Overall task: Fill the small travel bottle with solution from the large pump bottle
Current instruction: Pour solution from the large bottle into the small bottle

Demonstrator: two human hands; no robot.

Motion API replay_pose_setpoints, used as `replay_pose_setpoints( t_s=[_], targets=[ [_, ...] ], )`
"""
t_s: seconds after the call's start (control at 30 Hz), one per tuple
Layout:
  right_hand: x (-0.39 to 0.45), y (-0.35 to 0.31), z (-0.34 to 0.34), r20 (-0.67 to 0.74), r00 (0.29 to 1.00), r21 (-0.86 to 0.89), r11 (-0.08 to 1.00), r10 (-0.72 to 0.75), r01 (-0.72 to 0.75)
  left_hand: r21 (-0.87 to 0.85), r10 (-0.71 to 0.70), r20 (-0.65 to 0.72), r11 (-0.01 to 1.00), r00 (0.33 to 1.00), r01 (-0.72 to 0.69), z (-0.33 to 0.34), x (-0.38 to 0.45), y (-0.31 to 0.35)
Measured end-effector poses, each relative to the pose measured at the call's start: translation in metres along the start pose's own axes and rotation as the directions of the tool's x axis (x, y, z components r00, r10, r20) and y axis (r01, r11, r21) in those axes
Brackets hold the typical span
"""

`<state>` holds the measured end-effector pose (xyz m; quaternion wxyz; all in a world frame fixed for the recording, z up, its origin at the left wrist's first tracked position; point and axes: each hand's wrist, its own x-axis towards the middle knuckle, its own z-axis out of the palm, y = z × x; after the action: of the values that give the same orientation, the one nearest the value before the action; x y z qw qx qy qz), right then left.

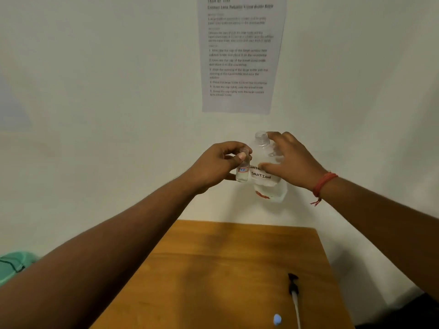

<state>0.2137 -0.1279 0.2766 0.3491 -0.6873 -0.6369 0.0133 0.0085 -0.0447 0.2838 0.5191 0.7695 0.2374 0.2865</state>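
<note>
The small bottle [242, 170] is held in the left hand [218, 166], touching the large bottle [267, 172] gripped by the right hand [288, 160], above the surface [213, 269] where the pump [294, 290] lies.

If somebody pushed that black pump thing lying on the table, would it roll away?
The pump lies on its side on the wooden table, so it can't tip. Its round white tube might roll a bit, but the black head's jutting nozzle would probably stop it, making it swing round instead. It looks like thin plastic, so likely very light and easy to slide.
</note>
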Motion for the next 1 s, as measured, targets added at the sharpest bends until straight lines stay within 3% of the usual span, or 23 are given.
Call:
replay_pose_setpoints(
  t_s=[0.17,0.5,1.0],
  targets=[
    [-0.023,0.026,0.055,0.048,0.995,0.106,0.99,0.09,-0.094,-0.004,-0.088,-0.003,0.996,0.996,0.088,0.014,-0.016,-0.054],
    [-0.07,0.075,0.157,0.273,0.948,0.166,0.963,0.162,-0.212,0.032,-0.244,0.063,0.97,0.968,0.242,0.049,-0.054,-0.171],
    [-0.124,0.131,0.245,0.451,0.857,0.25,0.886,0.25,-0.39,0.206,-0.312,0.128,0.937,0.942,0.282,0.095,-0.105,-0.289]
  ],
)
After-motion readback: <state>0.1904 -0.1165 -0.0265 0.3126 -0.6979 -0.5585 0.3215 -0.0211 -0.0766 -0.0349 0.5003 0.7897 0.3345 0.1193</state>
